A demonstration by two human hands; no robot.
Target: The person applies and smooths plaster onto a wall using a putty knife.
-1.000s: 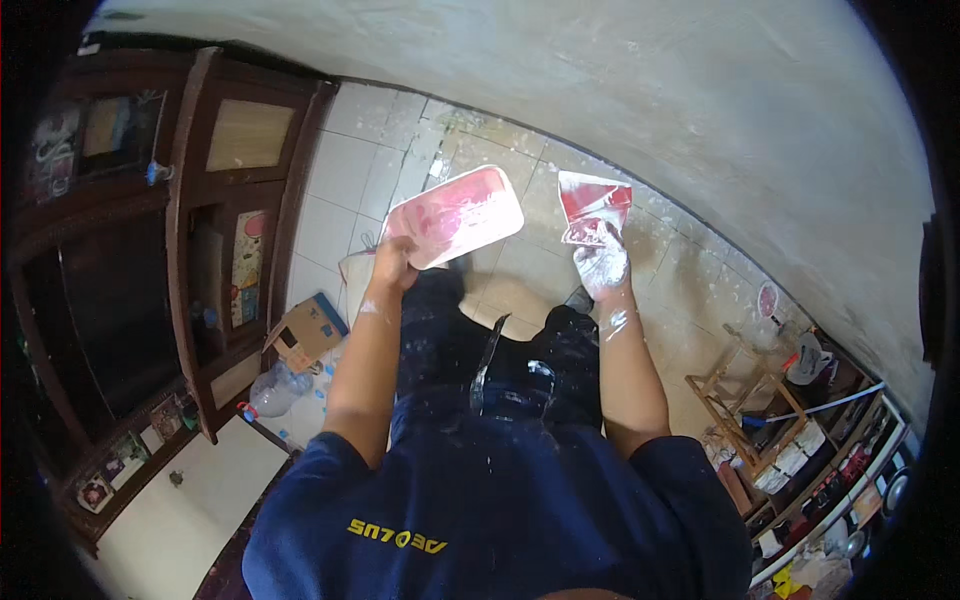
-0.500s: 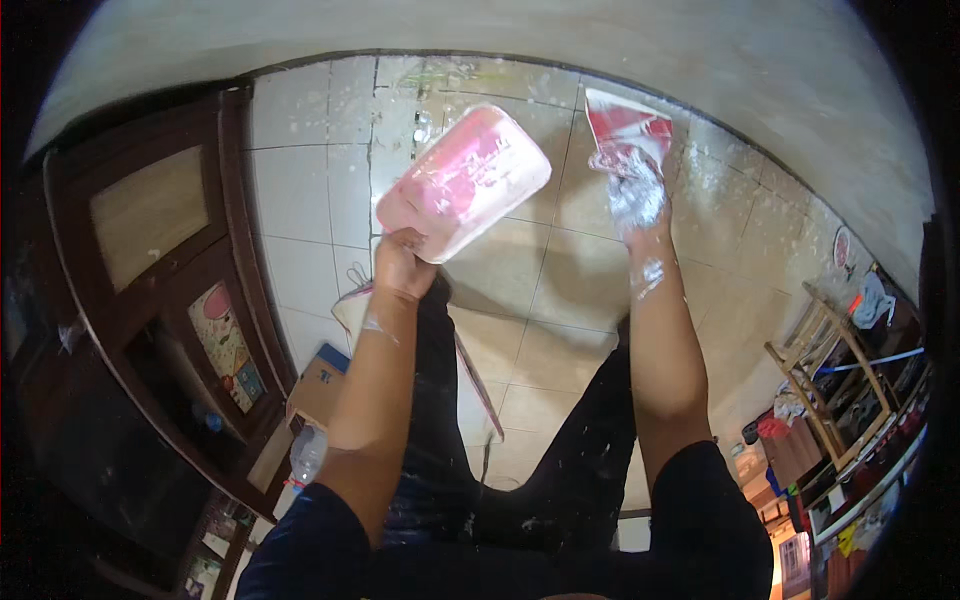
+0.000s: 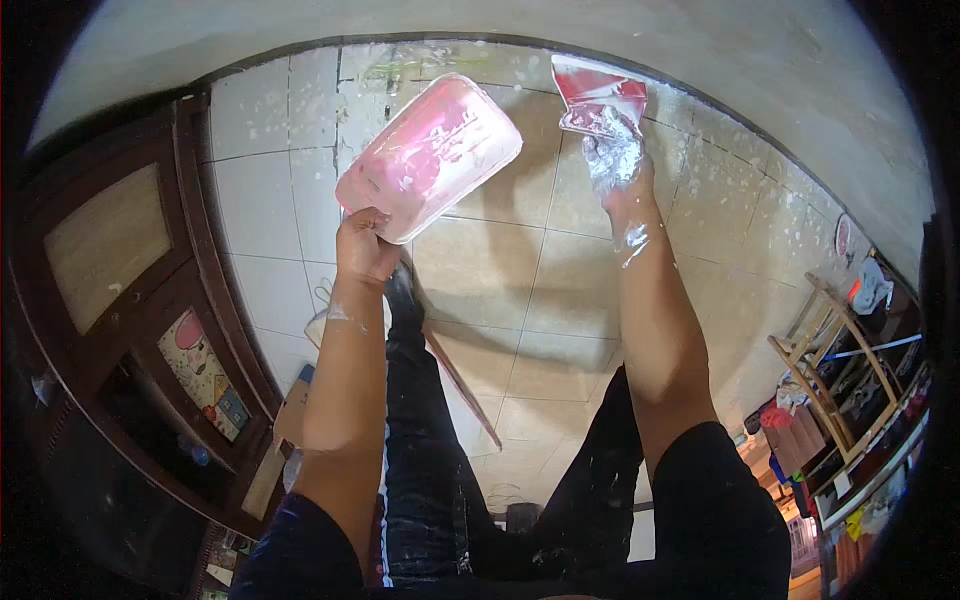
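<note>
My left hand (image 3: pixel 366 250) is closed on the near corner of a pink rectangular plastic tray (image 3: pixel 440 155), its thumb lying over the surface. White paste is smeared across the tray, which tilts up toward the right. Farther right, my right hand (image 3: pixel 616 168) is wrapped round a wide red scraper (image 3: pixel 603 92). White paste coats that hand, marks the wrist and streaks the blade. The scraper's broad edge points away from me, near the foot of the wall (image 3: pixel 700 50). A gap of floor lies between tray and scraper.
White-spattered floor tiles (image 3: pixel 570 290) spread below. Along the left stands a dark wooden cabinet (image 3: pixel 190 190) with a cardboard box (image 3: pixel 292 408) beside it. A wooden frame (image 3: pixel 830 370) leans among clutter at the right. A pale flat board (image 3: pixel 465 410) lies by my left leg.
Both hands, with the tray and scraper still in them, appear farther up and left in the picture. The whole view has shifted a little too. Both grips look the same.
</note>
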